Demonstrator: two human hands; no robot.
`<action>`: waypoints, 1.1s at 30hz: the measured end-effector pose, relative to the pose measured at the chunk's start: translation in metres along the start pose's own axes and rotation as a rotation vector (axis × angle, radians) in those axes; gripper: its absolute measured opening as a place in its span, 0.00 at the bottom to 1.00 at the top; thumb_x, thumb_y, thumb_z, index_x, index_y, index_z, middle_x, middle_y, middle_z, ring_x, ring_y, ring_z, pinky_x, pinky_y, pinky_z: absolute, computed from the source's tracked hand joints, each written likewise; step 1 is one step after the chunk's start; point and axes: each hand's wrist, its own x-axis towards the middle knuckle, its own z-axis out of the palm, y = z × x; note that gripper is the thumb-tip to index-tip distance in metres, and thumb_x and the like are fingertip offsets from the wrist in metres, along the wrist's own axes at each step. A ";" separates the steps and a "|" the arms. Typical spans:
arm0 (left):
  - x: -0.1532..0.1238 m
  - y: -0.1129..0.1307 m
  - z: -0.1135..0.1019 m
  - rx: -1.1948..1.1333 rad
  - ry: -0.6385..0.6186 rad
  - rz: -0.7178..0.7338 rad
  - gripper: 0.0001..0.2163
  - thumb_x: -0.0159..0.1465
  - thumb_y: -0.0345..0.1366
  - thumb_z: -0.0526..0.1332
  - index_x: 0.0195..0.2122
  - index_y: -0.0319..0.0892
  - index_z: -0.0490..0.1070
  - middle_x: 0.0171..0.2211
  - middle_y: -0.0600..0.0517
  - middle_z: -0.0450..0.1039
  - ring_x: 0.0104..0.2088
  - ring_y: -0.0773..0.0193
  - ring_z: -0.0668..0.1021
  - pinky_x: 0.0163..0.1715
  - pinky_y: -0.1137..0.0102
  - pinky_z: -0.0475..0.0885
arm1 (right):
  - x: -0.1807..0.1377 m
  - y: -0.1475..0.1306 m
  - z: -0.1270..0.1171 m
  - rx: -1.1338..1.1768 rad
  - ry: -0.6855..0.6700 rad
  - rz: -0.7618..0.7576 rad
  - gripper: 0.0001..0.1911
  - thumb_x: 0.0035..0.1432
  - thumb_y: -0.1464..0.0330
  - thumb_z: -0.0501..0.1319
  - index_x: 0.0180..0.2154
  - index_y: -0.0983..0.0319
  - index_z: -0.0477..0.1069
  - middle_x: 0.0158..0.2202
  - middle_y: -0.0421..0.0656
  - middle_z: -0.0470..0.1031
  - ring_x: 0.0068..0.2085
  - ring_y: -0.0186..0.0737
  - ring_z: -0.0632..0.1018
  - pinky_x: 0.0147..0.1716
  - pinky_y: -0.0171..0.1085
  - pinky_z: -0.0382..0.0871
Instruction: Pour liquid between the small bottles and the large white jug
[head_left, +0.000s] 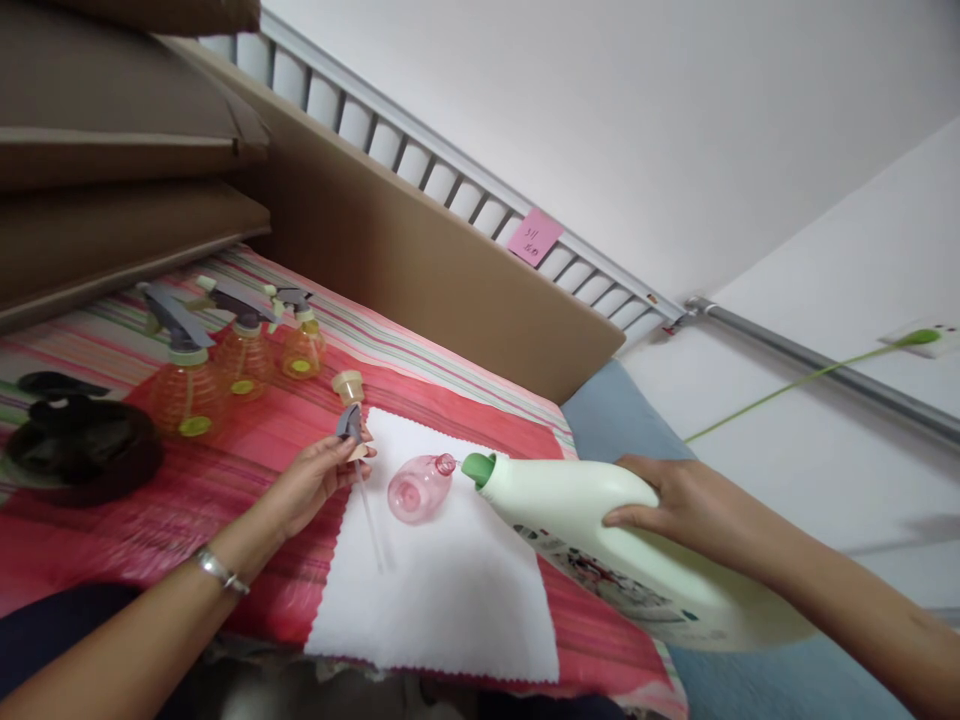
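Note:
My left hand (326,472) is closed on a grey spray nozzle (349,425), its thin clear tube hanging down over a white cloth (450,600). On that cloth stands a small pink see-through bottle (420,488) with an uncapped neck. My right hand (667,500) grips the handle of a large pale green jug (570,495), which is tipped to the left. The jug's green spout (478,468) is close to the pink bottle's neck, and a thin clear trickle seems to run between them. A small beige cup-like piece (348,386) sits just beyond my left hand.
Several orange spray bottles (191,395) with grey triggers stand at the left on a red striped tablecloth (247,470). Nearer lies a dark round pot-like object (79,445). Cardboard boxes (120,90) and a brown panel (420,260) border the far side, before a white radiator (412,160).

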 end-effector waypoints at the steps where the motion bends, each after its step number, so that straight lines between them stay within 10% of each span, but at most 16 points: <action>1: 0.000 0.000 0.000 -0.003 -0.001 0.000 0.15 0.55 0.43 0.68 0.40 0.39 0.75 0.38 0.48 0.76 0.31 0.65 0.78 0.35 0.72 0.74 | 0.000 -0.001 -0.001 0.005 -0.004 0.004 0.22 0.52 0.49 0.60 0.42 0.56 0.73 0.38 0.45 0.80 0.40 0.54 0.78 0.35 0.43 0.69; 33: 0.003 -0.005 -0.007 0.002 -0.020 -0.006 0.13 0.59 0.42 0.64 0.42 0.40 0.74 0.38 0.48 0.75 0.32 0.65 0.78 0.36 0.72 0.74 | 0.000 0.003 -0.001 -0.057 0.051 -0.045 0.23 0.51 0.47 0.59 0.41 0.55 0.74 0.35 0.41 0.81 0.36 0.48 0.79 0.31 0.40 0.70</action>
